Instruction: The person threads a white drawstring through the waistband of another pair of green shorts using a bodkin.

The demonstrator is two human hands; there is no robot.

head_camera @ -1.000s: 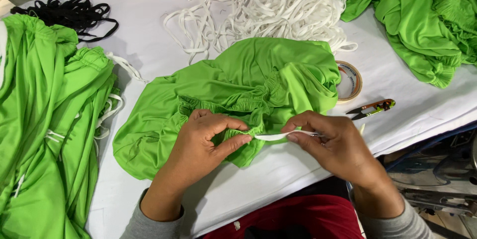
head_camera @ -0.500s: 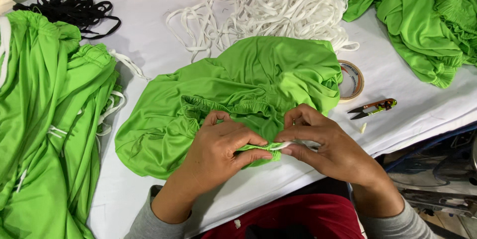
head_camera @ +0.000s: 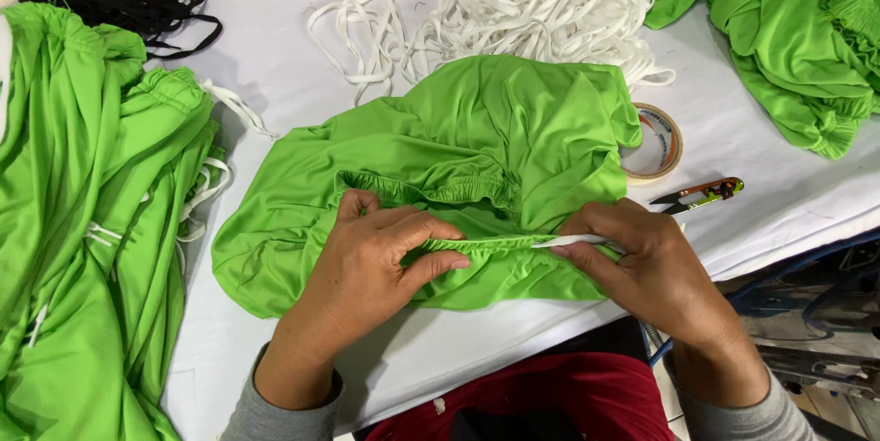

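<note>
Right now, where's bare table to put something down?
Free: the white table between the black cords and the white elastic tangle; a patch right of the tape roll, above the snips; the front strip below the green garment. Crowded: left green pile, right green pile, and the centre, where left hand and right hand pinch the waistband.

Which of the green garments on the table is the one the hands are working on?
The middle green garment, spread out in front of the person. The left hand and right hand pinch its gathered hem, where a white cord sticks out. The left pile and top-right pile lie untouched.
</note>
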